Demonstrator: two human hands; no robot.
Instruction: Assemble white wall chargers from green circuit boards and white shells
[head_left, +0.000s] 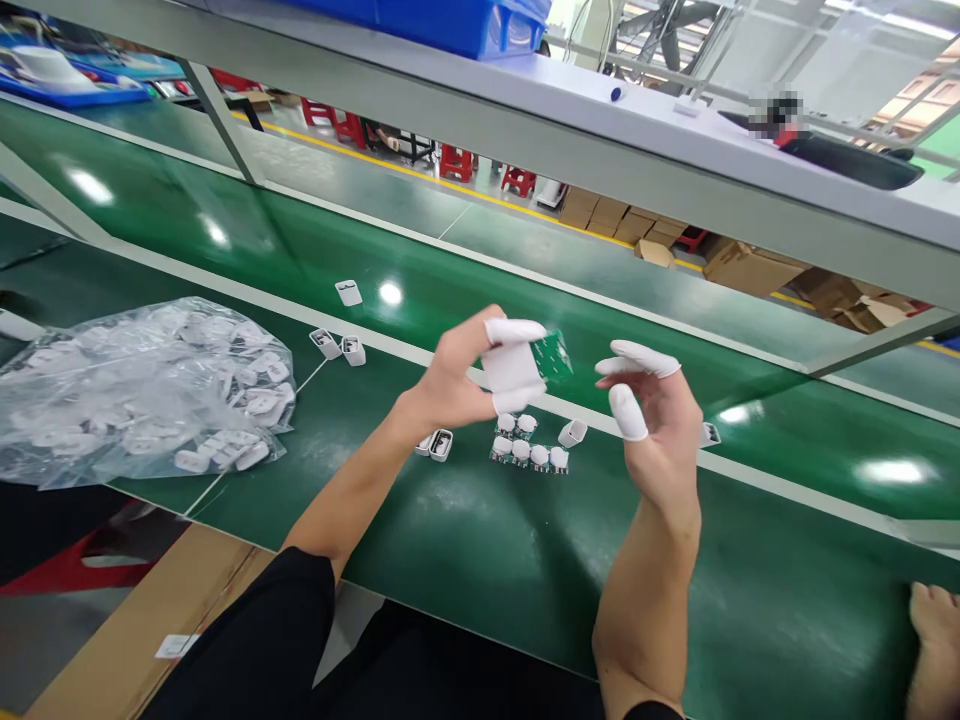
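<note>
Glossy green conveyor belt (465,560) is stretching across a factory floor, its sheen reflecting overhead lights, while a grey metal shelf (525,130) is running above it with a blue plastic bin (450,20) on top. Beyond the belt, red stools (457,160) and brown cardboard boxes (750,265) are sitting along a yellow floor line.

Above the belt, the left hand (457,375), its fingertips capped in white rubber cots, is gripping a white plastic charger shell (511,368) with a small green circuit board (553,355) sticking out of its right side. The right hand (656,420), also wearing white cots, is hovering just beside it with fingers spread and loosely curled, holding nothing and not touching the board.

Directly beneath the hands, a cluster of small boards with white round parts (529,445) is lying on the belt, with empty white shells (441,443) just beside it. To the left, a crinkled clear plastic bag (142,390) packed with white shells is resting at the belt's edge, and three more shells (339,343) are lying near it. Another person's hand (934,615) is showing at the lower right corner.
</note>
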